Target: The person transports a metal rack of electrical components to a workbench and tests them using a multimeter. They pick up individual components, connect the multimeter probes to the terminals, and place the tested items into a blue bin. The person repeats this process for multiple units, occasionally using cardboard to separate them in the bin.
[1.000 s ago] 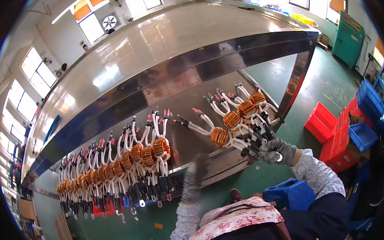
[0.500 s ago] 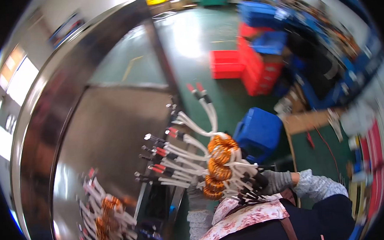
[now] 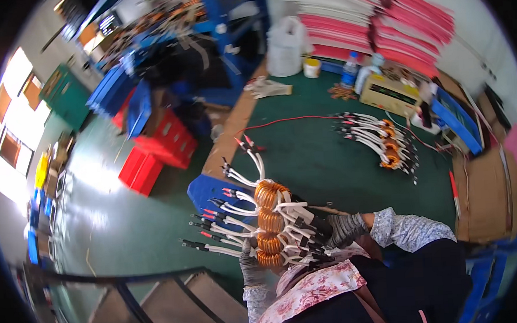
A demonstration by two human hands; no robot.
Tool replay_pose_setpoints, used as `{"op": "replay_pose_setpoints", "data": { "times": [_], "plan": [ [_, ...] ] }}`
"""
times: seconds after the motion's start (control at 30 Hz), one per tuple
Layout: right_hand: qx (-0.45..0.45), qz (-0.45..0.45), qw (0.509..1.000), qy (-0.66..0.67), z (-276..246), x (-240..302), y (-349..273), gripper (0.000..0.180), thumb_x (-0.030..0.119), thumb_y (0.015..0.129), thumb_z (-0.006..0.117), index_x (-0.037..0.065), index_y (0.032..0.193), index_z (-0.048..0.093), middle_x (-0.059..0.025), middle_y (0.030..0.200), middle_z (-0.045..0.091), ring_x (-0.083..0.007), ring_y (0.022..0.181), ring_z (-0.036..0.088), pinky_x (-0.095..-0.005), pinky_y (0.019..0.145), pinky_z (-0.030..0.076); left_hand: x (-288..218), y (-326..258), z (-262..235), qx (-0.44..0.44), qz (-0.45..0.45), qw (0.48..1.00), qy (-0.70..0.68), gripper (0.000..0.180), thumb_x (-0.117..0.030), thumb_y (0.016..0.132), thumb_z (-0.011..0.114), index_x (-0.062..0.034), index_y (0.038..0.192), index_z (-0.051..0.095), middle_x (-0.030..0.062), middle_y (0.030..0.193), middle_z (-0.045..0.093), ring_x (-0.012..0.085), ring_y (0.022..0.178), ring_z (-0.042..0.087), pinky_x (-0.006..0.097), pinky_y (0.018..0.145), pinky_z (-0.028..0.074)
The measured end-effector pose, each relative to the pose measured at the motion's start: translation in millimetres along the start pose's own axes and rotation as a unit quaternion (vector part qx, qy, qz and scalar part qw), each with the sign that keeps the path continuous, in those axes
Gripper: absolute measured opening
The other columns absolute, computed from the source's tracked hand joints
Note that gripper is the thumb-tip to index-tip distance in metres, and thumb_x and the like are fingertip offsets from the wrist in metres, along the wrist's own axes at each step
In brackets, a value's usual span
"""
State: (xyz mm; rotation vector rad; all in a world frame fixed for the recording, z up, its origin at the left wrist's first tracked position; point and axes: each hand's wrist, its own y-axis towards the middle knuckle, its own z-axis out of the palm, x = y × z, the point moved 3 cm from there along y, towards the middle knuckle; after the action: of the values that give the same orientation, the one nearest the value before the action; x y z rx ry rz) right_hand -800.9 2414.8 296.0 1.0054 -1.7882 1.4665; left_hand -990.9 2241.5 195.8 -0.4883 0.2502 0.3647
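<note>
I am watching four coils (image 3: 270, 219) hanging in a row, clear of the worktop (image 3: 305, 156), just beside its near left corner. Their white leads (image 3: 261, 167) are sticking out on both sides. My right hand (image 3: 344, 230), in a grey glove, is holding the bunch by the lead ends on the right, its fingers closing narrowly there. My left hand (image 3: 251, 266) is touching the bunch from the lower left; the leads are hiding its fingers, so I cannot tell how they are set.

Toward the far right corner, more coils (image 3: 390, 144) are lying with leads fanning left. A red wire (image 3: 294, 118) is running past them. Along the far edge a bag (image 3: 284, 52), a jar (image 3: 311, 69), a bottle (image 3: 349, 72) and a beige device (image 3: 386, 96) are standing; a loose glove (image 3: 266, 89) is lying by the far left corner. Cardboard (image 3: 483, 205) is covering the right edge. Beyond the left edge, red crates (image 3: 167, 140) are sitting on the floor (image 3: 105, 187).
</note>
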Motion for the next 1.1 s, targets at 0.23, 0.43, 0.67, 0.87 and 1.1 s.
{"op": "replay_pose_setpoints", "data": {
  "times": [0.23,0.43,0.67,0.87,1.1],
  "plan": [
    [0.081,0.143,0.911,0.377,-126,-172,-84,0.022,0.007,0.072,0.067,0.001,0.091,0.061,-0.0104,0.071,0.062,-0.0128,0.051,0.055,-0.0266,0.04,0.04,157,125,71,0.017,-0.141,0.983,0.112,0.033,-0.024,0.089,0.049,-0.0039,0.116,0.051,0.0087,0.113,0.056,0.0229,0.106,0.052,0.041,0.093,0.04],
    [-0.049,0.076,0.904,0.418,-193,-316,-159,0.016,0.014,0.076,0.064,0.003,0.086,0.059,-0.0057,0.068,0.059,-0.0135,0.055,0.056,-0.0265,0.045,0.046,292,191,91,-0.011,-0.3,0.938,0.174,0.044,-0.033,0.09,0.046,-0.0024,0.121,0.044,0.015,0.12,0.051,0.0275,0.11,0.049,0.043,0.095,0.039],
    [-0.53,0.395,0.657,-0.363,-234,-414,-269,0.034,0.013,0.075,0.061,0.001,0.107,0.056,-0.0097,0.09,0.064,-0.018,0.081,0.062,-0.0306,0.071,0.051,373,232,66,-0.019,-0.461,0.88,0.116,0.05,-0.041,0.09,0.043,-0.0031,0.122,0.042,0.0166,0.119,0.05,0.0322,0.108,0.049,0.05,0.092,0.04],
    [-0.631,0.236,0.737,0.051,-192,-403,-252,0.034,0.021,0.073,0.061,0.011,0.105,0.057,-0.0117,0.094,0.062,-0.0291,0.084,0.06,-0.0385,0.075,0.048,329,211,120,-0.035,-0.419,0.858,0.296,0.052,-0.047,0.089,0.04,-0.0035,0.117,0.046,0.0171,0.116,0.051,0.0326,0.107,0.05,0.05,0.092,0.04],
    [-0.657,0.309,0.687,0.013,-172,-362,-204,0.035,0.012,0.076,0.06,0.008,0.111,0.055,-0.0118,0.093,0.062,-0.0213,0.084,0.061,-0.0314,0.071,0.049,314,248,121,0.004,-0.524,0.836,0.163,0.059,-0.05,0.085,0.048,-0.0025,0.12,0.046,0.0146,0.118,0.052,0.0278,0.109,0.05,0.043,0.089,0.044]
  ]
}}
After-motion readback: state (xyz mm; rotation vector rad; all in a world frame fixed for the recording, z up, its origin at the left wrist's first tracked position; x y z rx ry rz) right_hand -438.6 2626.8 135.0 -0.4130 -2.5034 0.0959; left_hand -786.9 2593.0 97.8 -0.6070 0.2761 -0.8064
